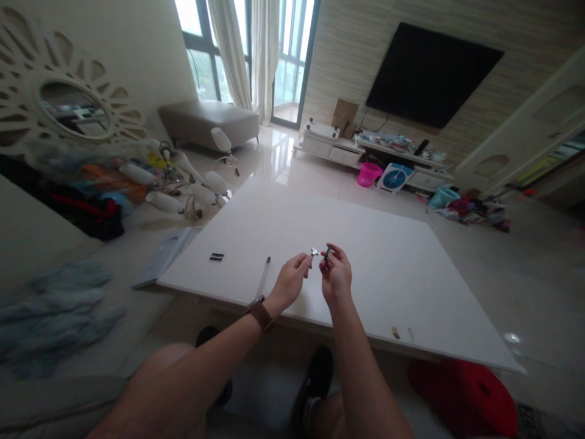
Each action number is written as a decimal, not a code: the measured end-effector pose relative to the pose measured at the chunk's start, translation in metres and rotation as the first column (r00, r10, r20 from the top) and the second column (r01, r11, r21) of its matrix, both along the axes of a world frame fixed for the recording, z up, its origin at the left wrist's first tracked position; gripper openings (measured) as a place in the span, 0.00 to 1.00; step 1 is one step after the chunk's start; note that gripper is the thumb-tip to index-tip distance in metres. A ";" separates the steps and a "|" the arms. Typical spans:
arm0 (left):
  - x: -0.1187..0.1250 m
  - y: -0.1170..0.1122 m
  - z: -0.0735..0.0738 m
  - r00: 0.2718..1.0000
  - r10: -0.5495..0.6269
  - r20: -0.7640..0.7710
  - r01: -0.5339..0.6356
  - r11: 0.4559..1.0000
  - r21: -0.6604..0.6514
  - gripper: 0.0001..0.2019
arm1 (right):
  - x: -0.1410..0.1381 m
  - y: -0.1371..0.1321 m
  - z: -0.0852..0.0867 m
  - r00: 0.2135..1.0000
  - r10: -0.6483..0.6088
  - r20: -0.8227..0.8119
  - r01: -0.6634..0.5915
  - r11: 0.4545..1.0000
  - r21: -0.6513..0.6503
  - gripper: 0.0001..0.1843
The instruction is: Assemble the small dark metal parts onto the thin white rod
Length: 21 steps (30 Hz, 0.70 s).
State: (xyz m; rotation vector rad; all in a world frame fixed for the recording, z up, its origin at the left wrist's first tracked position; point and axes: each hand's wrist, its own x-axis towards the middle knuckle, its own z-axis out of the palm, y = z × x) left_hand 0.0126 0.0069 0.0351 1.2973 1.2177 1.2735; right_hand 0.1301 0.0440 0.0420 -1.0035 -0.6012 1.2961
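Observation:
Above the white table (388,262), my two hands are held close together. My left hand (292,277), with a brown watch strap (260,313) at the wrist, pinches a small shiny metal piece (314,251); its exact kind is too small to tell. Between the thumb and fingers of my right hand (337,275) is a small dark, slim piece (327,255), tilted near upright. The two pieces are close to each other, and I cannot tell whether they touch. To the left of my left hand lies a pale stick with a dark tip (264,275).
Two black strips (217,257) lie on the table's left part. A small brown-and-black piece (395,332) and a small clear piece (411,333) rest by the near right edge. A lamp with several white shades (201,194) stands beyond the left edge; a red item (475,393) is below right.

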 end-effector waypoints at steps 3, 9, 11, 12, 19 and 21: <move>0.002 -0.002 -0.001 1.000 -0.004 -0.017 0.004 1.000 0.010 0.20 | -0.001 -0.003 0.003 1.000 -0.018 -0.011 0.018 1.000 -0.002 0.14; 0.004 -0.002 -0.005 0.999 0.012 0.039 -0.012 1.000 0.005 0.21 | -0.003 -0.008 0.013 0.997 -0.066 -0.047 0.064 0.997 -0.044 0.13; 0.005 -0.001 -0.006 0.997 0.029 0.072 -0.030 1.000 0.002 0.20 | -0.004 -0.009 0.016 0.996 -0.072 -0.053 0.069 0.996 -0.064 0.13; 0.004 0.000 -0.006 0.996 0.037 0.085 -0.037 0.999 -0.001 0.20 | -0.003 -0.009 0.017 0.996 -0.071 -0.051 0.067 0.995 -0.072 0.13; 0.003 0.004 -0.006 0.990 0.081 0.119 -0.076 0.996 -0.050 0.15 | -0.005 -0.009 0.016 0.999 -0.038 -0.026 0.037 0.997 -0.068 0.10; 0.002 0.004 -0.006 0.988 0.099 0.120 -0.092 0.994 -0.062 0.15 | -0.007 -0.010 0.016 0.999 -0.037 -0.020 0.036 0.998 -0.053 0.09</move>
